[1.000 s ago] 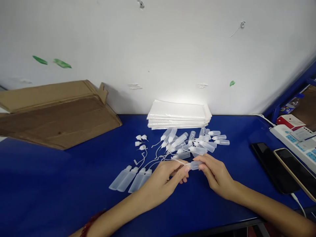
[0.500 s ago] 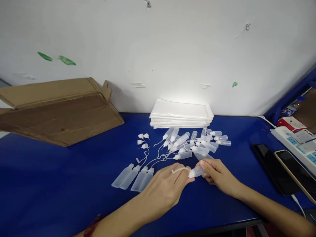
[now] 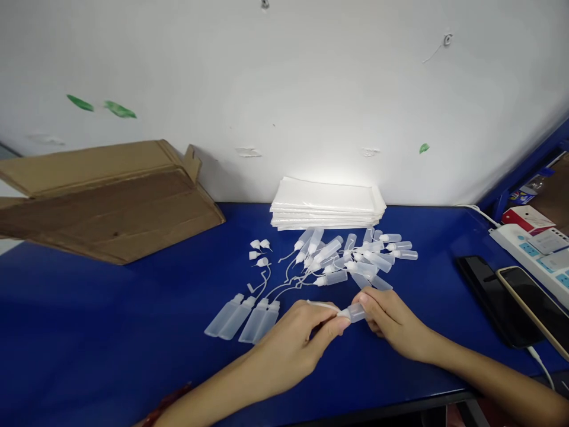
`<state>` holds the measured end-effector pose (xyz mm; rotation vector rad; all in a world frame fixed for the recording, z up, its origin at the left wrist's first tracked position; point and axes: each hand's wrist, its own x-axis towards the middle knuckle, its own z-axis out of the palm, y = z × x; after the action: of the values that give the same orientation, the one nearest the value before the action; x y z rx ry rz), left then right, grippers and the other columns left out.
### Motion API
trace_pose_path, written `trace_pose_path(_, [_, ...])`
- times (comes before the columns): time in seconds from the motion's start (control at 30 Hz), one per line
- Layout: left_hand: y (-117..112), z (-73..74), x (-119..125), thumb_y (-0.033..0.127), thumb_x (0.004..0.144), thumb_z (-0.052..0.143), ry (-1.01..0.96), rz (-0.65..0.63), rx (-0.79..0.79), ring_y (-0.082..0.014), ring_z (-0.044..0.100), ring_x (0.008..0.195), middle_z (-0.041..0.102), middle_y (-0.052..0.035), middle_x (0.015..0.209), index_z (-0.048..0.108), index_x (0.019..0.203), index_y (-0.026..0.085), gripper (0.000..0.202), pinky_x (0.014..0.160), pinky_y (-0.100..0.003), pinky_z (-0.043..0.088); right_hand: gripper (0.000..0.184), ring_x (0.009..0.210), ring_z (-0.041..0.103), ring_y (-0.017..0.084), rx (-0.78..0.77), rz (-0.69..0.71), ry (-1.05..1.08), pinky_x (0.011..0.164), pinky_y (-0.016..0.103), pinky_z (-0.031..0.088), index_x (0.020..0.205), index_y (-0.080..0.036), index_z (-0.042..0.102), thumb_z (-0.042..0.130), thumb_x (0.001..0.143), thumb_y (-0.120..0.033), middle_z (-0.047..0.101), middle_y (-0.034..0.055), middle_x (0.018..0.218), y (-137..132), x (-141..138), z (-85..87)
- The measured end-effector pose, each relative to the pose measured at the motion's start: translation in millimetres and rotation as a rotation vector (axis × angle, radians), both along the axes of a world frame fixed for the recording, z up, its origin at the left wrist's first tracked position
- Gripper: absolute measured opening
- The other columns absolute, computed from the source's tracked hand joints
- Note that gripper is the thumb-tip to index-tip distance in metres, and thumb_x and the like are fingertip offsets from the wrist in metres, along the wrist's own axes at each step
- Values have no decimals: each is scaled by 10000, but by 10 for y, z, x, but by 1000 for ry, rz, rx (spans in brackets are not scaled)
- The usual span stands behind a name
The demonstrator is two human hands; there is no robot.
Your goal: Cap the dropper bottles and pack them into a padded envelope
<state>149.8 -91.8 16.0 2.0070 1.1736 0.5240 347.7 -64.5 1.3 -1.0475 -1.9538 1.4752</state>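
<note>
Between my hands, just above the blue table, is a small translucent squeeze bottle (image 3: 357,312) lying sideways. My left hand (image 3: 299,339) pinches its white cap (image 3: 343,314), from which a thin white tube (image 3: 322,305) runs back over the fingers. The fingers of my right hand (image 3: 393,320) close around the bottle's base end. Beyond them lies a pile of similar small bottles (image 3: 329,252) with tubed caps. Several larger flat bottles (image 3: 235,317) rest left of my left hand, and several loose white needle-tip caps (image 3: 262,261) sit behind those.
A cardboard box (image 3: 111,207) leans at the left on the blue table (image 3: 111,332). White padded envelopes (image 3: 324,204) are stacked against the wall. Two phones (image 3: 493,296) and a white power strip (image 3: 528,249) lie at the right, with a red and white box (image 3: 528,218) behind.
My left thumb has come forward onto the cap, and the left hand has turned a little. The tube now lies lower against the fingers. My right hand keeps its hold on the bottle.
</note>
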Motion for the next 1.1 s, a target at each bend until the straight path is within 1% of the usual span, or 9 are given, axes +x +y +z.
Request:
trace_pose_path(0.2, [-43,-28,12,113,984,362,260,-146,927,-137,458,502,541,-19,619,560,753,125,304,466,-278,351,454,369,294,46,-508,-21,15,314,156,238,716,-204,419,436,910,-613,351,-99,497,45,-15,34])
trace_pose_path(0.27, [-53,1,1,47,951,392,345,-191,1144,-166,494,534,563,-42,622,594,846,72,229,496,-306,389,443,354,245,33,-643,-3,36,291,141,199,694,-202,411,479,901,-589,340,-108,483,65,-21,80])
trace_pose_path(0.37, [-58,15,-27,3,929,387,400,-210,1223,-193,542,587,577,-62,633,596,924,25,211,538,-332,437,446,351,186,22,-773,30,74,277,131,162,647,-200,397,536,884,-552,311,-118,461,88,-40,123])
trace_pose_path(0.47, [-13,-30,-63,40,950,389,367,-204,1110,-176,548,600,571,-41,651,595,931,68,208,551,-317,462,474,348,190,20,-759,-14,108,267,134,176,625,-201,392,574,848,-578,313,-118,461,103,-54,104])
trace_pose_path(0.6, [123,-72,-161,153,986,427,283,-125,958,-172,609,697,641,-50,765,592,996,117,169,633,-308,526,512,376,295,29,-620,-37,217,315,155,284,606,-193,399,606,805,-616,345,-99,497,136,-34,65])
trace_pose_path(0.7, [240,-51,-298,252,995,447,274,-82,883,-196,640,828,682,-79,902,584,1097,126,212,745,-336,551,476,423,418,50,-460,10,215,387,183,348,625,-156,507,578,848,-570,465,-45,551,165,11,99])
trace_pose_path(0.8, [361,-30,-484,281,990,455,281,-24,824,-204,623,838,678,-81,891,612,1053,131,226,738,-336,538,412,461,464,75,-265,-35,161,442,209,375,736,-138,612,536,893,-512,519,-19,587,195,67,148])
trace_pose_path(0.97, [563,-47,-891,350,972,421,422,178,660,-240,613,877,684,-97,920,657,992,158,305,742,-357,509,334,624,522,136,377,-262,-79,572,269,448,1095,-158,643,495,938,-413,613,38,792,337,174,67])
trace_pose_path(1.1, [678,-100,-1234,371,934,384,552,324,499,-291,610,928,665,-114,962,675,949,159,361,809,-417,491,323,788,586,202,787,-380,-253,716,346,503,1166,-168,623,454,961,-352,655,109,974,547,248,-94])
